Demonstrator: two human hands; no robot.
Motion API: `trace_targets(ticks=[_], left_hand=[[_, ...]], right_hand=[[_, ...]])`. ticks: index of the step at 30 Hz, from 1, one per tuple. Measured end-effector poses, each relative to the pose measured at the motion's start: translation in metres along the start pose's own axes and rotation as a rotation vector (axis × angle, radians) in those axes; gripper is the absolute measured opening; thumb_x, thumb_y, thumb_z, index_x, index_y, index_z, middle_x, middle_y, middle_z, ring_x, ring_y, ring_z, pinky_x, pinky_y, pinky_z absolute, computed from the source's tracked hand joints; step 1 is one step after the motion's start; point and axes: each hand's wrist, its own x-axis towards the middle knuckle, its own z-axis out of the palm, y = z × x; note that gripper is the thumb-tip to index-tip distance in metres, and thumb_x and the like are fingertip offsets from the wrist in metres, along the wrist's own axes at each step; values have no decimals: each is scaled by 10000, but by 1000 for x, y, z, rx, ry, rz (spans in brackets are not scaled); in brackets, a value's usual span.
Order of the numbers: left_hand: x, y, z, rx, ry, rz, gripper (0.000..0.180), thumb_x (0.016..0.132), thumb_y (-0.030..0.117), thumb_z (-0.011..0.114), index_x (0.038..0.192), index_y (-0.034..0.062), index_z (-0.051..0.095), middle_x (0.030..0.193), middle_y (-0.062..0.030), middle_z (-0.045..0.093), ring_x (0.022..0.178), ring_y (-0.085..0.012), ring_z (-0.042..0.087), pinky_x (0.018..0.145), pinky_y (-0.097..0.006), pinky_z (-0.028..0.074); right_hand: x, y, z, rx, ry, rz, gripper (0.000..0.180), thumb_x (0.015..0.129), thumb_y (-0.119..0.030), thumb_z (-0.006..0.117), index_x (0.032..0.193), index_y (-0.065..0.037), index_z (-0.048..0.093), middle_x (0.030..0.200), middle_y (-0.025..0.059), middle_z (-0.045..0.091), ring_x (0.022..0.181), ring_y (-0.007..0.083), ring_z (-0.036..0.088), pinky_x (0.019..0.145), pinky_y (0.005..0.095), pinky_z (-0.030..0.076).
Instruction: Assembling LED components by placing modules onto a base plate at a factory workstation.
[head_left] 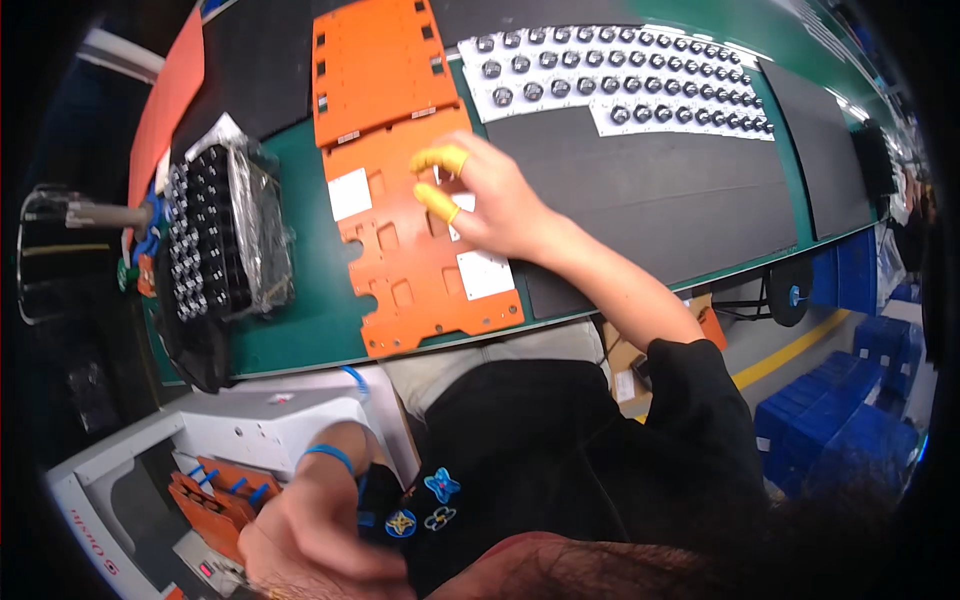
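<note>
My right hand [496, 200] wears yellow finger covers on the thumb and a finger. It hovers over or rests on an orange panel [410, 270] with square cutouts and notches. Thumb and finger are curved and apart, with nothing visible gripped between them. White rectangular pieces lie on the panel: one at its left [350, 194], another at its lower right [485, 275], and a third partly behind my hand. My left hand [325, 525], below a blue wristband, is down at the lower left, off the table; its fingers are smeared by motion.
Another orange panel [380, 70] adjoins the first at the far end. Rows of black round parts on white sheets [610, 85] lie at the far right. On the left stands a plastic-wrapped stack of black parts [225, 235]. A white machine [255, 425] sits below the table edge.
</note>
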Motion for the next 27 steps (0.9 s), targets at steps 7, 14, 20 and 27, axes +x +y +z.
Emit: trace_targets(ticks=[7, 14, 20, 27], left_hand=[[-9, 29, 43, -1130, -753, 290, 315, 975, 326, 466, 1050, 49, 594, 1062, -124, 608, 953, -272, 618, 845, -408, 494], [7, 17, 56, -895, -916, 1098, 644, 909, 583, 412, 1291, 68, 475, 1313, -168, 470, 1193, -362, 458, 995, -509, 368], [-1, 7, 59, -635, -953, 1681, 910, 862, 766, 373, 1462, 82, 390, 1492, -199, 371, 1365, -427, 344, 1103, -582, 277], [-15, -5, 57, -1327, -765, 454, 454, 940, 375, 485, 1260, 56, 531, 1234, -146, 549, 1066, -310, 573, 936, -465, 456]], right_hand=[[-3, 3, -5, 2, 64, 35, 163, 863, -44, 670, 1012, -5, 616, 970, 82, 571, 769, 143, 610, 658, 255, 564], [-8, 5, -1, 13, 71, 27, 168, 856, -26, 675, 1016, -8, 626, 981, 65, 581, 740, 113, 597, 650, 231, 548], [-3, -2, -7, 6, 28, 64, 192, 865, -61, 674, 1034, 5, 609, 924, 96, 562, 783, 197, 632, 682, 292, 557], [-2, 3, -3, 21, 57, 37, 179, 865, -25, 659, 1040, -6, 621, 965, 61, 573, 740, 103, 575, 629, 225, 512]])
